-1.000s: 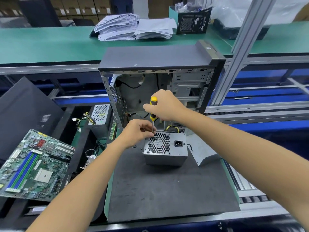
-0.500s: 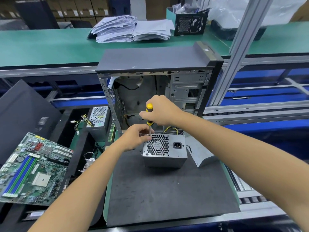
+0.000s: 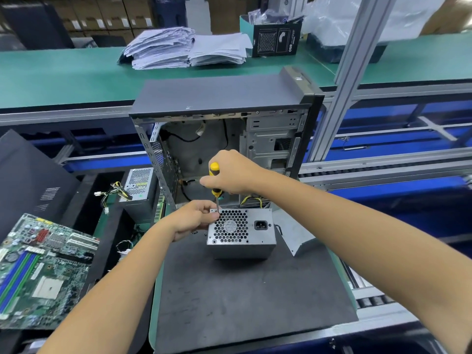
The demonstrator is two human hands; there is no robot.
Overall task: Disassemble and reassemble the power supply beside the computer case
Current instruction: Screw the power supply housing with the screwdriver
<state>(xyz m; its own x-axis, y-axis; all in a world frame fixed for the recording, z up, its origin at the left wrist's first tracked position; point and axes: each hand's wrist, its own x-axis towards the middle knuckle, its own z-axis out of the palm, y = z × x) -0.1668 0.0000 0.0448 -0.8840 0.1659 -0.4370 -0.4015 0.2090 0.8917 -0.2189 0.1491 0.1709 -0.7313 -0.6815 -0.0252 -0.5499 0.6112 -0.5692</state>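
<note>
Head view.
A: Where is the grey metal power supply (image 3: 241, 232) sitting?
B: Directly before the open black computer case (image 3: 224, 129). The left hand (image 3: 194, 221) is pinching its upper-left corner; the right hand (image 3: 229, 172) is gripping a yellow-handled screwdriver (image 3: 215, 183), pointing straight down there.

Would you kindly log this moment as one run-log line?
step: screw at power supply top-left corner | right hand: grips screwdriver upright | left hand: steadies tip at corner | surface: dark mat
</note>
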